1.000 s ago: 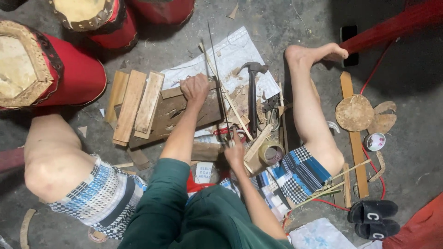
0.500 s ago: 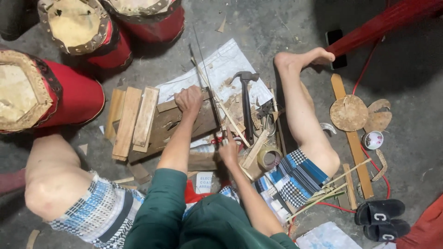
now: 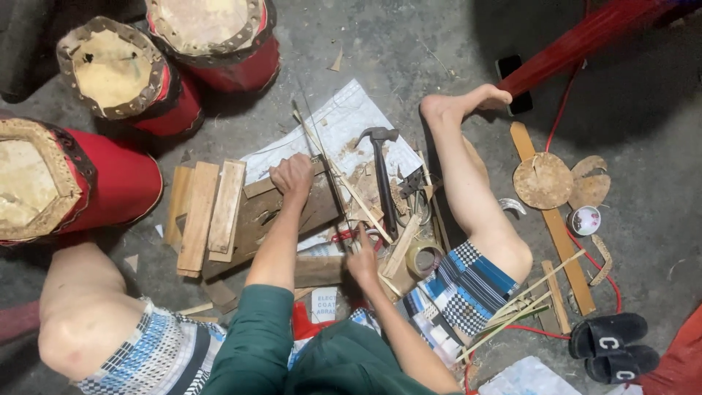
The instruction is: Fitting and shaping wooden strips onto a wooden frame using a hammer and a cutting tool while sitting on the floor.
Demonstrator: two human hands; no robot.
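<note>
The left hand (image 3: pixel 292 175) is gripping a wood block (image 3: pixel 281 212); right hand (image 3: pixel 363 260), fingers closed, is holding a thin stick (image 3: pixel 340 186) near a hammer (image 3: pixel 382 183).

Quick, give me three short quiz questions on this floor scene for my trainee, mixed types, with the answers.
1. True or false: the left hand rests on the wooden block.
2. The hammer lies: A) on the red drums, B) on the white paper by the right leg, C) beside the black sandals.
3. Fill in: the right hand is at the near end of a thin ___ that runs away from the person.

Key
1. True.
2. B: on the white paper, between the block and the right leg.
3. Stick: the thin stick.
</note>
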